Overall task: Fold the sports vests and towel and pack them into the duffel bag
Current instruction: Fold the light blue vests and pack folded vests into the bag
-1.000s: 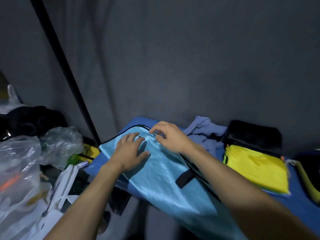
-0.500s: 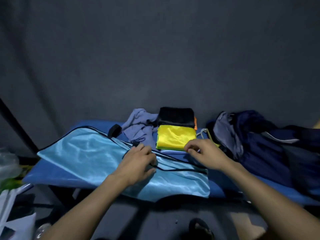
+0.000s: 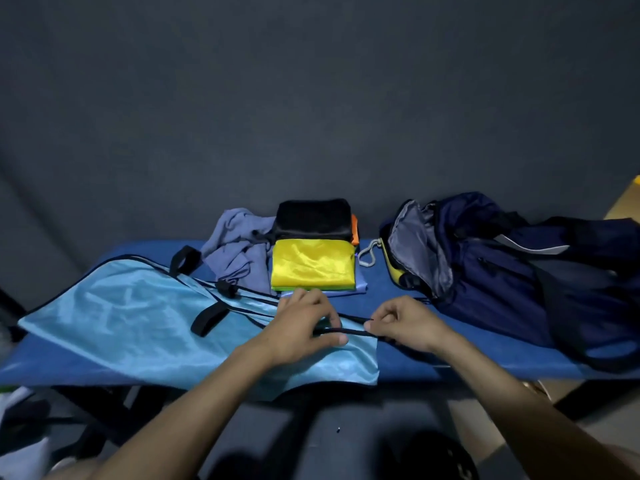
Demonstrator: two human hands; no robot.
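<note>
Lying flat, light-blue vest (image 3: 138, 317) runs long axis left-to-right across the table (image 3: 408, 355); your left hand (image 3: 304, 327) and right hand (image 3: 403, 322), close together, each pinch its black cord (image 3: 349, 331).

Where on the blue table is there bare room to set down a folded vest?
Bare blue table shows between the yellow folded stack and the navy duffel bag. The left is covered by the light-blue vest; both hands work at its right corner.

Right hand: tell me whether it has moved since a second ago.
Yes. The right hand has gone from the light blue vest's far left corner to its near right edge, by the bag.
</note>
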